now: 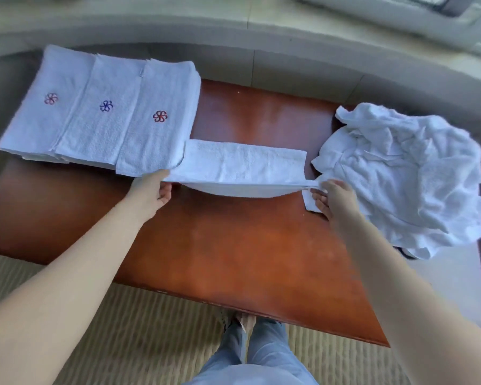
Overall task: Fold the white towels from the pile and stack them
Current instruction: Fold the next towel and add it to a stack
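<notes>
A white towel (pixel 242 165) is being held stretched in the middle of the frame, just above the reddish-brown worktop (pixel 233 245). It is folded along its length into a narrow strip, and its lower edge is sagging a little toward the wood. The left end of the strip is being gripped by the left hand (pixel 153 190); the grip is closed on the cloth, with the thumb under it and the fingers hidden behind it. The right end is being pinched by the right hand (pixel 335 197), whose grip is narrow and closed on the corner, and a small tip of cloth is sticking out below the fingers.

In the upper left of the frame, three folded towels (pixel 100 107) are lying side by side in overlapping order on the far left corner of the worktop. Each one is marked with a small flower emblem: a red one (pixel 51 98) on the left, a blue one (pixel 106 106) in the middle, and a red one (pixel 160 116) on the right. The left end of the held strip is touching, or nearly touching, the nearest folded towel.

At the right of the frame, the pile of crumpled white towels (pixel 406 173) is resting on the right edge of the worktop, just beside the right hand.

At the bottom of the frame, blue jeans (pixel 256 359) and a striped beige floor (pixel 122 329) are being seen.
</notes>
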Action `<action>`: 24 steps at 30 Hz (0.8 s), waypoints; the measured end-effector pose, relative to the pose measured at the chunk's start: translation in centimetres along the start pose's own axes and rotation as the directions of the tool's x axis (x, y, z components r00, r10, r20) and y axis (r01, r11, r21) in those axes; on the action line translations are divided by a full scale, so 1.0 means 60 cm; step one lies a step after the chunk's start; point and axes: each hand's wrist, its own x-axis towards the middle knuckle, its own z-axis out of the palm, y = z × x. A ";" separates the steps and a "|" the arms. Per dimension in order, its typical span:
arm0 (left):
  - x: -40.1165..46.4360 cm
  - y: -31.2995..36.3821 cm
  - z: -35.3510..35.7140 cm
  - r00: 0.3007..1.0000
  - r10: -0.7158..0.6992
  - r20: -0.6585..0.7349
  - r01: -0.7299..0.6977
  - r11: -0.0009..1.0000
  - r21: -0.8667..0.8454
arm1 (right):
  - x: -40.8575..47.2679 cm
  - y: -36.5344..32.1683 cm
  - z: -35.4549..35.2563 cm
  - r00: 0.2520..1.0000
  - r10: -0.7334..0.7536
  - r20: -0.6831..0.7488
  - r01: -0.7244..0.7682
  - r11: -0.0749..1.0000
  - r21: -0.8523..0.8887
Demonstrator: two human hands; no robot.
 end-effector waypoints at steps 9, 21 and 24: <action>-0.184 0.297 0.060 0.902 0.375 0.212 -0.302 0.901 -0.310 | -0.148 -0.312 0.014 0.870 -0.493 0.005 0.478 0.846 0.237; -0.103 -0.194 -0.115 0.991 0.132 0.007 -0.128 0.945 0.301 | -0.130 0.182 -0.107 0.982 -0.178 0.060 0.188 0.917 -0.351; -0.078 -0.291 -0.155 0.994 0.041 0.099 -0.092 0.810 0.580 | -0.103 0.290 -0.132 0.998 0.027 0.064 0.005 0.894 -0.449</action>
